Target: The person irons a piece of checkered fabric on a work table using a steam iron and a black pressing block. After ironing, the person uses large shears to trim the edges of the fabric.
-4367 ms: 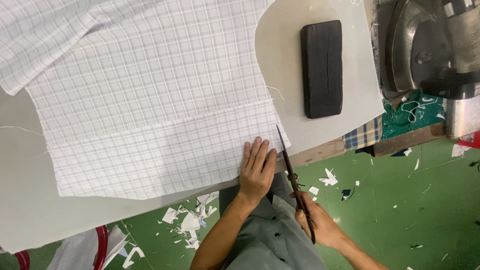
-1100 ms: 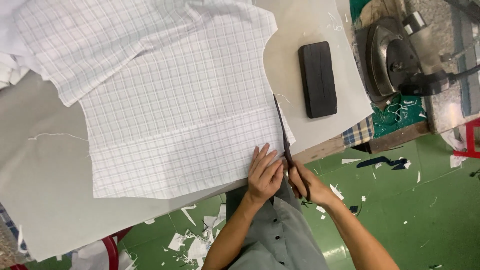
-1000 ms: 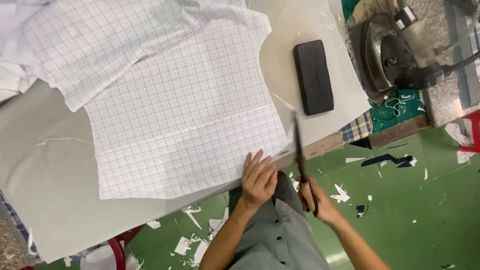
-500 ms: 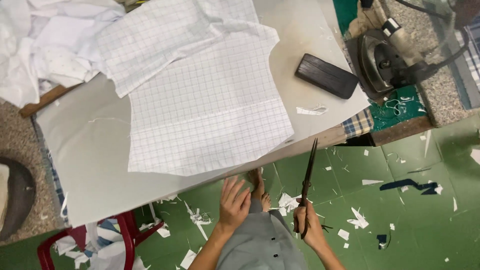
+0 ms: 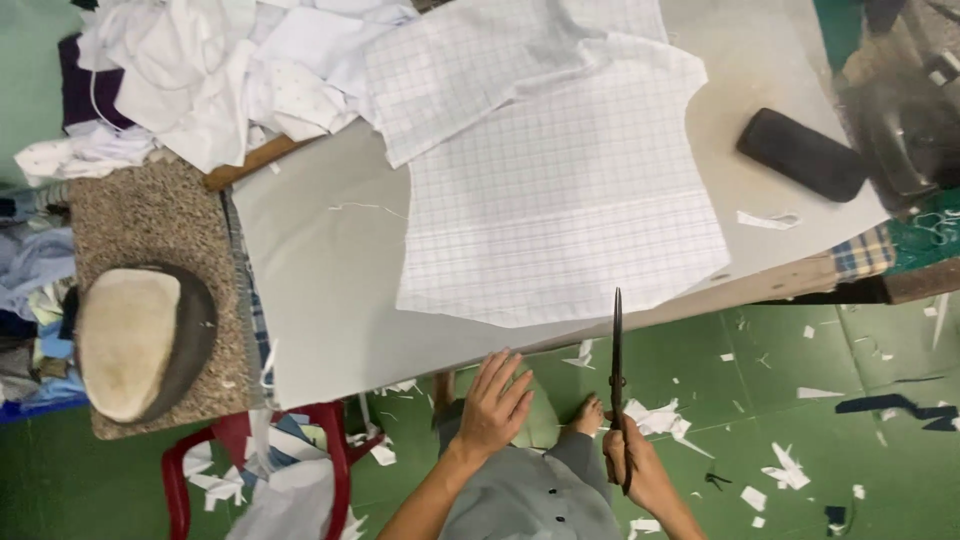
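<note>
Gripping long black scissors (image 5: pixel 617 370) by the handles, the right hand (image 5: pixel 640 465) is holding them with the closed blades pointing at the near edge of the checked cloth (image 5: pixel 560 215). That cloth is lying flat on the grey table (image 5: pixel 310 290), well apart from both hands. The left hand (image 5: pixel 493 405) is hovering open and empty just off the table's near edge, fingers spread. A black block (image 5: pixel 800 153) is sitting at the far right, and white fabric (image 5: pixel 200 70) is piling at the far left.

Machine (image 5: pixel 905 130) at top right is blurred & cut by the edge. Scissors (image 5: pixel 617 370) handles are hidden in right hand (image 5: pixel 640 470). Cloth pile (image 5: pixel 220 70) is cut off at top.
</note>
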